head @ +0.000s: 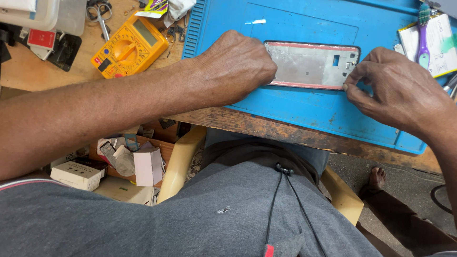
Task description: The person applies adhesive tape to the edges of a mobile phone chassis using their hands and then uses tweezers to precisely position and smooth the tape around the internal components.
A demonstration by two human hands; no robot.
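Yellow multimeter [127,46] at ten o'clock, idle. Left hand [236,64] curled, pressing the phone frame's [309,64] left end onto the blue mat [304,107] at twelve. Right hand [400,93] pinches its lower right corner, fingertips narrow. Best: hold flat, peel slowly, low angle.

My desk [266,124] is worn wood with a chipped front edge. A blue mat [304,107] covers most of it, and a phone frame [312,64] lies flat on that mat. Left of the mat sit a yellow meter [129,46], scissors [99,13] and a black phone [64,50]. A purple toothbrush [423,40] rests at the far right.
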